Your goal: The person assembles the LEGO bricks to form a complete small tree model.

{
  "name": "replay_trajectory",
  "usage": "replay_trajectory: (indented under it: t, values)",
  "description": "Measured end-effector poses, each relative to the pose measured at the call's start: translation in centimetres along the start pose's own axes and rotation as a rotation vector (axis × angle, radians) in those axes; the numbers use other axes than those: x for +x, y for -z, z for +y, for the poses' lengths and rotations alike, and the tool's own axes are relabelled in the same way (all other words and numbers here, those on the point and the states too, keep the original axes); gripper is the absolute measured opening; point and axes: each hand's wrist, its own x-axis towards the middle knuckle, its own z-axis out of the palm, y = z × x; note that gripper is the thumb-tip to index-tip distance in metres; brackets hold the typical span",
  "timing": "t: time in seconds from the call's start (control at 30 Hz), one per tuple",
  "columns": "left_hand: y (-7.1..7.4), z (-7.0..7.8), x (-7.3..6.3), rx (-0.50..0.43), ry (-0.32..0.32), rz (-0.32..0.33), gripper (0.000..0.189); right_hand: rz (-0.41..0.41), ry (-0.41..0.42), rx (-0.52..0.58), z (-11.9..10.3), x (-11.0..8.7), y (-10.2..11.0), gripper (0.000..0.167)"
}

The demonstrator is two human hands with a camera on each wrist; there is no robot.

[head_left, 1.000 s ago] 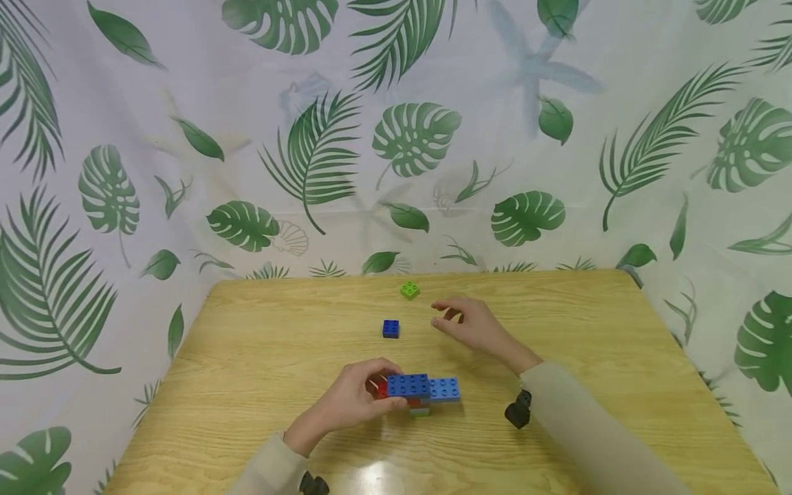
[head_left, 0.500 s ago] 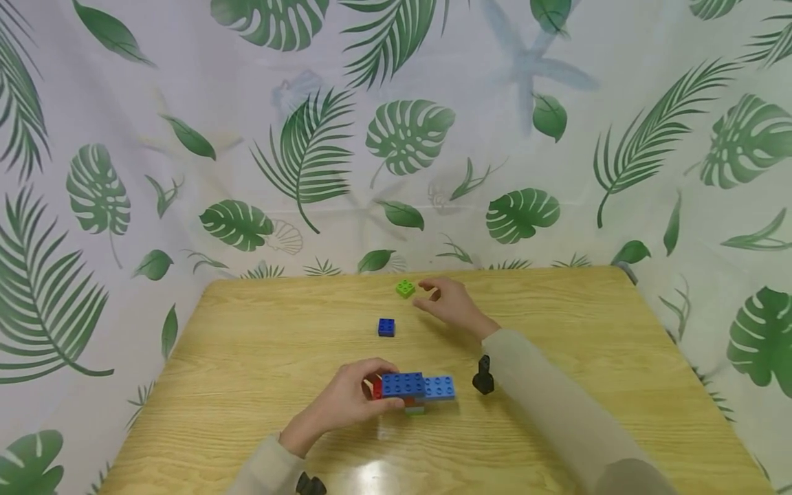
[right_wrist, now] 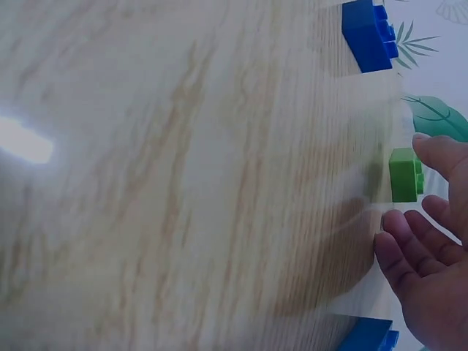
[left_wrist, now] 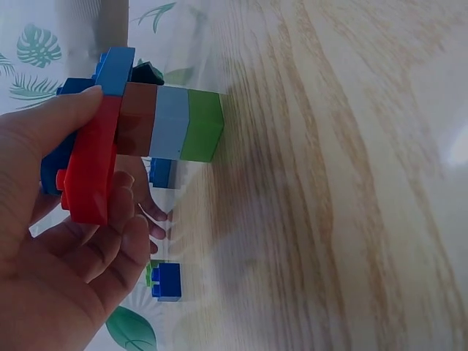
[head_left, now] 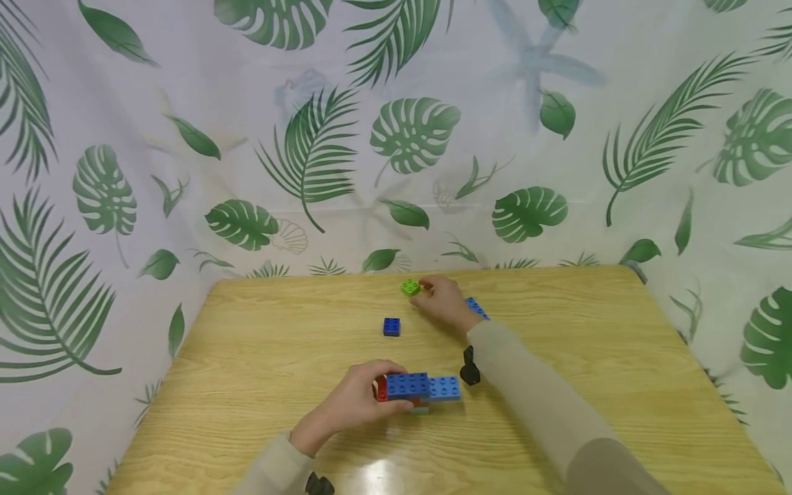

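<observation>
My left hand (head_left: 353,400) grips a stack of toy building bricks (head_left: 408,385) between thumb and fingers. In the left wrist view its red brick (left_wrist: 91,175) lies under the fingers, with brown, light blue and green bricks (left_wrist: 205,126) stacked in a column toward the table. Far back, my right hand (head_left: 443,300) reaches to a lime green brick (head_left: 410,287). Thumb and fingers stand apart around that brick in the right wrist view, with no clear grip on it; whether the thumb touches it I cannot tell.
A small dark blue brick (head_left: 392,327) sits on the wooden table (head_left: 278,337) in front of the green one. Another blue brick (head_left: 476,307) is partly hidden behind the right wrist. A leaf-patterned cloth (head_left: 334,240) hangs along the table's back edge.
My right hand has moved back and left to the green brick. The blue brick behind the right wrist has come into sight. My left hand keeps its hold on the brick stack.
</observation>
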Motion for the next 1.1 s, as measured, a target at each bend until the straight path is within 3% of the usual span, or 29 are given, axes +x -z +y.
replay_trajectory:
  t: [0.7, 0.9, 1.1]
  values:
    - [-0.3, 0.0, 0.0, 0.0, -0.008, 0.004, 0.041, 0.085, -0.06, -0.071, -0.4, 1.0, -1.7, 0.052]
    - [-0.2, 0.3, 0.0, 0.013, 0.003, 0.001, 0.041, 0.07, -0.057, -0.003, -0.2, 0.9, -0.8, 0.051]
    - [-0.1, 0.3, -0.2, 0.01, 0.023, 0.006, 0.041, 0.031, 0.007, 0.09, -0.5, -0.1, 0.3, 0.048]
